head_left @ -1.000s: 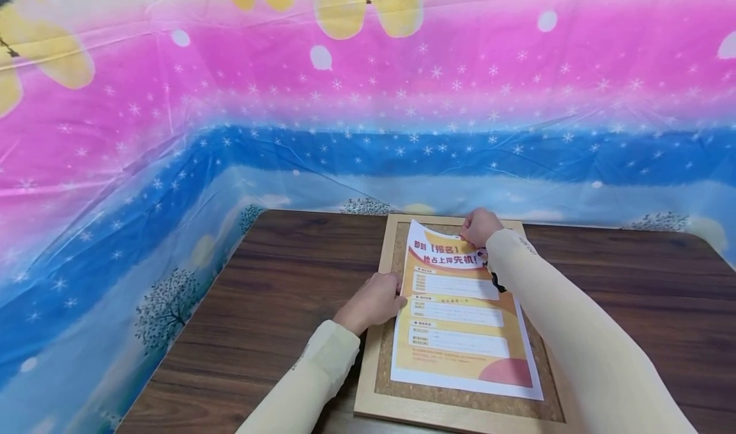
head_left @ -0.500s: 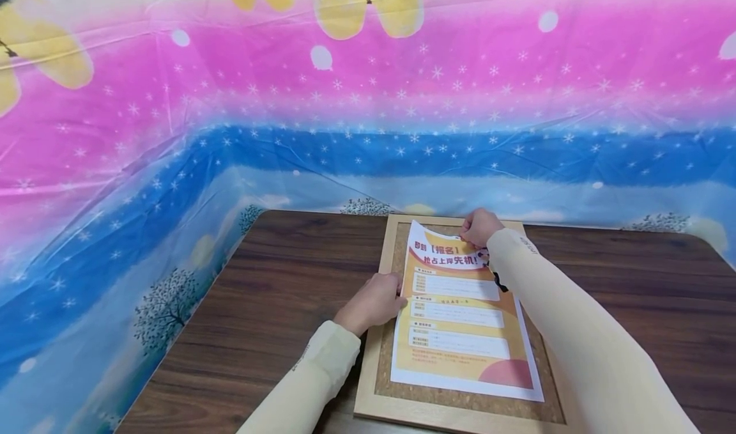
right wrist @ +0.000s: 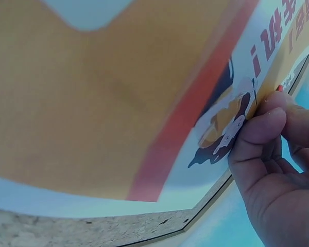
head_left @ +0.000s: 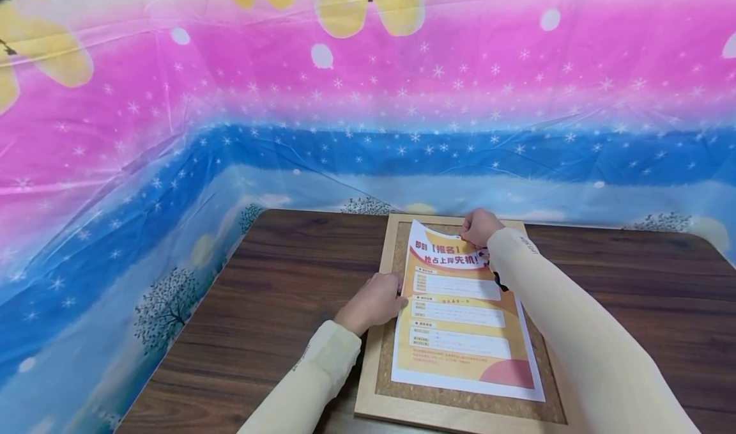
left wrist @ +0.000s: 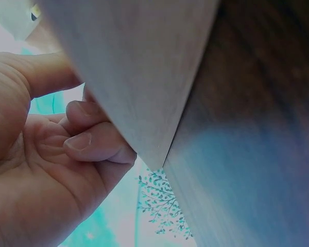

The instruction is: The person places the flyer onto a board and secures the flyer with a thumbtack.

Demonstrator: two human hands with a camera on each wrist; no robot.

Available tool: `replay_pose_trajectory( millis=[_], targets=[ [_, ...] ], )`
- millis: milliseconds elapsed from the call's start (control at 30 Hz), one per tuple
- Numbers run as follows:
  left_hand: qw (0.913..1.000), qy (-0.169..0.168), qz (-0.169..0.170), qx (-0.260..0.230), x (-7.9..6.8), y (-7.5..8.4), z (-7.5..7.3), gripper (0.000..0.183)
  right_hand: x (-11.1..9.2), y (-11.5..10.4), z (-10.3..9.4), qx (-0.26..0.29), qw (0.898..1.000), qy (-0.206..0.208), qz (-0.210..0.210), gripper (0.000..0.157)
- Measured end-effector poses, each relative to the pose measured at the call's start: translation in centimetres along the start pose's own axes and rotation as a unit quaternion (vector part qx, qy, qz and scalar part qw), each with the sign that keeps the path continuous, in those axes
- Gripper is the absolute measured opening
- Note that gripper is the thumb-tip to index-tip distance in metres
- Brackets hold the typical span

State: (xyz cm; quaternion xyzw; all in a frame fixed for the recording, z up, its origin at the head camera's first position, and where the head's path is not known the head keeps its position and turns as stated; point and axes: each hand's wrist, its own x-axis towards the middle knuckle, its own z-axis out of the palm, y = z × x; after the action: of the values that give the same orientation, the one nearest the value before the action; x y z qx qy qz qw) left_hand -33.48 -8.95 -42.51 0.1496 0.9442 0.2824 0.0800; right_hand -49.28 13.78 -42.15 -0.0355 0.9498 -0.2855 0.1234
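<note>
A printed orange-and-white poster (head_left: 460,312) lies on a cork board (head_left: 471,399) with a pale wooden frame (head_left: 376,357). The sheet bows upward along its top edge. At its left edge, my left hand (head_left: 374,303) holds the paper with thumb and curled fingers, over the frame's left side. The frame hides those fingertips in the left wrist view. At the upper right, my right hand (head_left: 482,227) pinches a small red pin (right wrist: 280,88) against the poster's top edge. Only a bit of the pin shows beside the fingertips.
A dark wooden table (head_left: 287,274) carries the board and extends to both sides of it. Behind and to the left hangs a pink and blue cloth (head_left: 368,101) printed with snowflakes, butterflies and trees, meeting the table's back edge.
</note>
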Motion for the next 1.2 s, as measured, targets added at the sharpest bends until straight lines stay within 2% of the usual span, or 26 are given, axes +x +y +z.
replay_pose_trajectory(
  millis=[400,633,867,1033,1133,1200],
  targets=[
    [1.0,-0.002,-0.003,-0.007,0.0,0.2,0.2,0.021,0.0,0.0,0.0,-0.02,0.999,0.011,0.026,0.012],
    [0.9999,-0.006,0.011,-0.001,0.1,0.6,0.5,0.02,-0.3,0.7,0.2,-0.036,0.998,0.03,0.038,0.013],
    [1.0,-0.003,0.001,-0.004,0.7,0.6,0.6,0.012,-1.6,2.2,0.2,-0.019,0.997,0.068,-0.023,0.013],
    [0.9998,-0.001,-0.007,-0.017,1.0,-0.6,0.1,0.014,-2.5,3.0,0.2,0.013,0.995,0.077,-0.059,0.01],
    [0.9997,0.021,-0.004,-0.006,1.1,-1.2,-0.6,0.014,-3.2,3.0,-0.1,0.011,0.992,0.091,-0.088,0.01],
    [0.9986,0.042,0.016,0.026,1.3,-1.3,-1.1,0.019,-3.7,2.9,-0.1,-0.002,0.989,0.101,-0.112,0.015]
  ],
)
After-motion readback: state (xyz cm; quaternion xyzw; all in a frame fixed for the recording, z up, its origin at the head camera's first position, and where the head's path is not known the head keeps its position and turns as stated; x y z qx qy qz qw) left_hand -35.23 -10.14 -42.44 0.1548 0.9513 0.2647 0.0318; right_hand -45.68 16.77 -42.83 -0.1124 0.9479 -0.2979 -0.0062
